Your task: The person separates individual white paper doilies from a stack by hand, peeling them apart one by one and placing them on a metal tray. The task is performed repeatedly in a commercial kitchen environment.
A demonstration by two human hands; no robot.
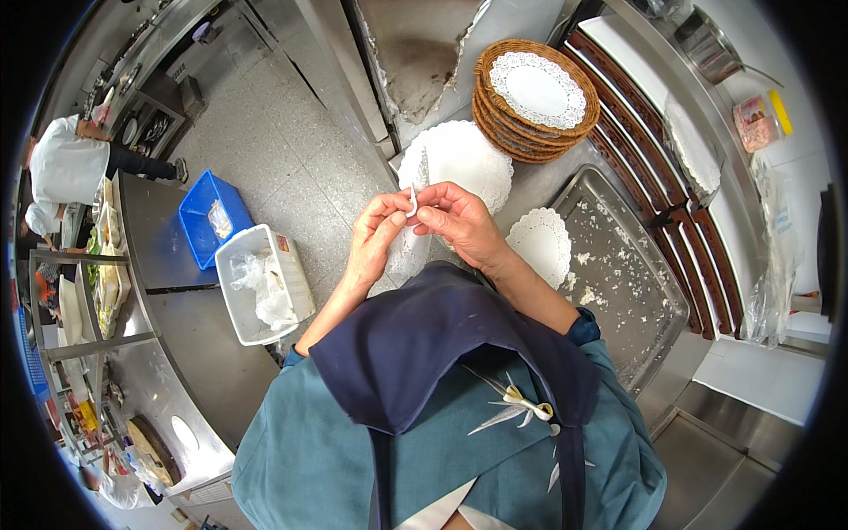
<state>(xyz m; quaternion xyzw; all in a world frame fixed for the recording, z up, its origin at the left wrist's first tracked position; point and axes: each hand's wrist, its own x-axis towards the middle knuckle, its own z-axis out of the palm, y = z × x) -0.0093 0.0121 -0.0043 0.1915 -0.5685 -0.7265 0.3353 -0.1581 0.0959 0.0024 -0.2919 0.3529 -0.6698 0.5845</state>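
Note:
My left hand (376,233) and my right hand (460,222) meet in front of my chest, thumbs and fingertips pinching a white paper doily (408,255) between them. It is seen nearly edge-on, and its lacy part shows above and below my fingers; the fingers hide some of it. Just beyond my right hand lies a larger round white doily (474,165) with a scalloped edge, perhaps a stack. Beside my right forearm is another lace-edged doily (542,242), overlapping a metal tray's rim. A stack of round wicker baskets (487,112) stands farther off, its top one lined with a doily (533,86).
The metal tray (636,305) on my right holds scattered white crumbs. Dark brown slotted racks (623,93) stand behind it. On my left are a blue bin (199,218) and a white bin (301,291) holding plastic bags. A person (69,159) stands at the far left counter.

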